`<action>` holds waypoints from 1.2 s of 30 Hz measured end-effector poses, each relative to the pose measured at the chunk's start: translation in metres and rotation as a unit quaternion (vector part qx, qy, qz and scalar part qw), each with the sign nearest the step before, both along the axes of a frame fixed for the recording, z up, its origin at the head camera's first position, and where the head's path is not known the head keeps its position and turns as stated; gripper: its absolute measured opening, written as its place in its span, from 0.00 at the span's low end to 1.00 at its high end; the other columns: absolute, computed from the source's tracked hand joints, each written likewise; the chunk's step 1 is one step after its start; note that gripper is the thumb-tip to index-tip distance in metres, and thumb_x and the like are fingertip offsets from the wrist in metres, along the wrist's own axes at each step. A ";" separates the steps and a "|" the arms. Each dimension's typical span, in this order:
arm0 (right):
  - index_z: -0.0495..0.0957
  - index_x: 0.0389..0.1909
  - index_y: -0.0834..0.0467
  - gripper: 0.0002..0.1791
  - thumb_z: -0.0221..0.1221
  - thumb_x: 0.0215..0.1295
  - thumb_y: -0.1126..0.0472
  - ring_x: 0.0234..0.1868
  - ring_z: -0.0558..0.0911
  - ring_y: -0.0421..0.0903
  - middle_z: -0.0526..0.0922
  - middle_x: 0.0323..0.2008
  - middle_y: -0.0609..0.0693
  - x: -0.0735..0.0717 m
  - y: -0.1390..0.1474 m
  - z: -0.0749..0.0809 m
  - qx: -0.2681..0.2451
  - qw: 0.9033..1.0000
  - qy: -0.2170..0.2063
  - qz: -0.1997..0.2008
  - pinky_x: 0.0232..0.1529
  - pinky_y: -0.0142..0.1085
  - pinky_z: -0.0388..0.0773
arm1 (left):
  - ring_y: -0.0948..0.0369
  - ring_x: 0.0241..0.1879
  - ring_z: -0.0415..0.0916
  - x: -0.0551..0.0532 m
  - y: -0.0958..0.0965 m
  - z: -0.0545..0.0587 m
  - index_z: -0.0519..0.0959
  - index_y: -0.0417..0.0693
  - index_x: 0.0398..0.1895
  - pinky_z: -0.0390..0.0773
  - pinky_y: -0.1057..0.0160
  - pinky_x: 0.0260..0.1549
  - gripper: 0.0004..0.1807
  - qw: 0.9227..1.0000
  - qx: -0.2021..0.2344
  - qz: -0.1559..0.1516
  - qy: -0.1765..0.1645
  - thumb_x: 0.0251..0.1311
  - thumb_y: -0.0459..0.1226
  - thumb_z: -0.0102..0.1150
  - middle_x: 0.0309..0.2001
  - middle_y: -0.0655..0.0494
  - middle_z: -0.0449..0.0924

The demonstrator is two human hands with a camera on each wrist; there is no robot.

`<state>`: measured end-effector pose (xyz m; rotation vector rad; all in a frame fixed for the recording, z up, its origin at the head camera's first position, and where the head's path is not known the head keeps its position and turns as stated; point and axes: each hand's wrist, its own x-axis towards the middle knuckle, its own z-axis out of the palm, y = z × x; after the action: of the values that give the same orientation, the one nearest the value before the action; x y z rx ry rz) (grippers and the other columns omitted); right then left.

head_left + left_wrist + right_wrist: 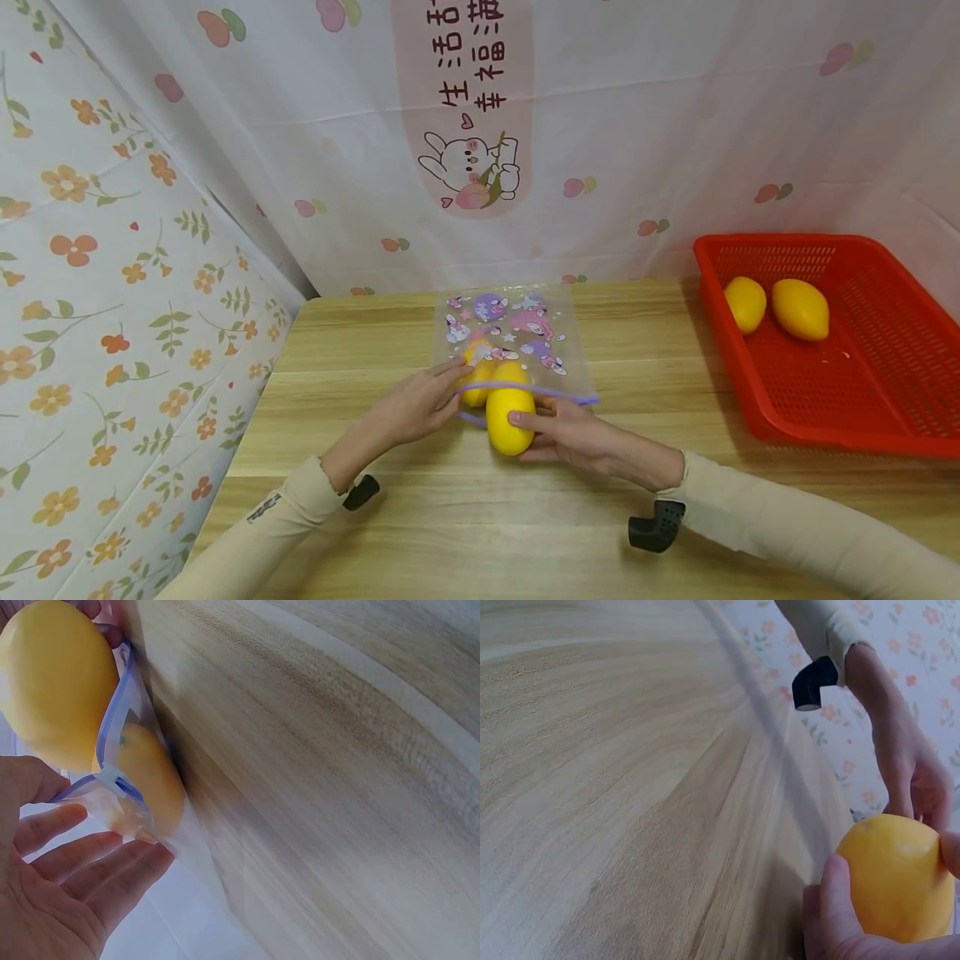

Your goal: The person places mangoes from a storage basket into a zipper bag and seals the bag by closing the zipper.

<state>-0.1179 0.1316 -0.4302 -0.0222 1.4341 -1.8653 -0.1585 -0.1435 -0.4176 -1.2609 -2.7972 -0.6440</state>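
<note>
My right hand [573,433] grips a smooth, oval yellow mango [510,429], with the thumb on top and fingers on its side. The mango's far end is in the mouth of a clear zip bag [517,321] with purple seal strips and cartoon prints. At the left corner of the mouth, my left hand [420,404] pinches the bag's edge, the slider [112,778] close to its fingers. Inside the bag, more yellow fruit [150,780] shows through the plastic. The right wrist view shows the fingers [838,896] around the mango, its far end hidden.
A red plastic basket [757,392] stands at the right, holding two yellow mangoes [801,309]. The wooden table [480,533] meets a printed curtain [630,150] at the back and a floral cloth [135,317] on the left.
</note>
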 end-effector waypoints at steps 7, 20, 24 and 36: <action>0.47 0.75 0.69 0.39 0.57 0.77 0.57 0.50 0.83 0.59 0.71 0.59 0.69 0.003 -0.002 0.002 -0.012 1.000 -0.026 -0.008 0.53 0.53 0.79 | 0.56 0.36 0.82 0.001 0.000 0.000 0.73 0.34 0.67 0.81 0.54 0.49 0.25 1.000 -0.002 0.005 -0.001 0.67 0.30 0.60 0.66 0.35 0.71; 0.46 0.76 0.67 0.42 0.59 0.75 0.57 0.51 0.82 0.58 0.69 0.62 0.69 0.005 -0.005 0.000 -0.011 0.999 -0.031 -0.042 0.54 0.51 0.79 | 0.63 0.25 0.76 0.001 0.001 0.001 0.73 0.34 0.67 0.81 0.54 0.50 0.25 1.000 -0.005 0.010 -0.010 0.67 0.31 0.60 0.67 0.35 0.71; 0.45 0.77 0.68 0.42 0.59 0.76 0.56 0.54 0.81 0.60 0.68 0.63 0.70 0.006 -0.007 -0.002 -0.018 0.998 -0.031 -0.059 0.55 0.52 0.79 | 0.58 0.31 0.79 0.001 0.000 0.001 0.73 0.34 0.67 0.80 0.52 0.52 0.25 1.000 -0.005 0.007 -0.005 0.67 0.31 0.59 0.66 0.35 0.71; 0.48 0.75 0.69 0.41 0.60 0.75 0.55 0.52 0.82 0.57 0.68 0.62 0.70 0.003 -0.015 -0.005 -0.020 0.994 -0.039 -0.099 0.54 0.49 0.79 | 0.71 0.14 0.58 0.000 0.001 0.001 0.72 0.34 0.67 0.78 0.63 0.34 0.25 1.000 -0.009 0.007 -0.013 0.67 0.31 0.60 0.67 0.35 0.70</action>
<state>-0.1145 0.1163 -0.4351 0.1775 1.3884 -2.0313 -0.1583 -0.1430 -0.4161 -1.2425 -2.8359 -0.6410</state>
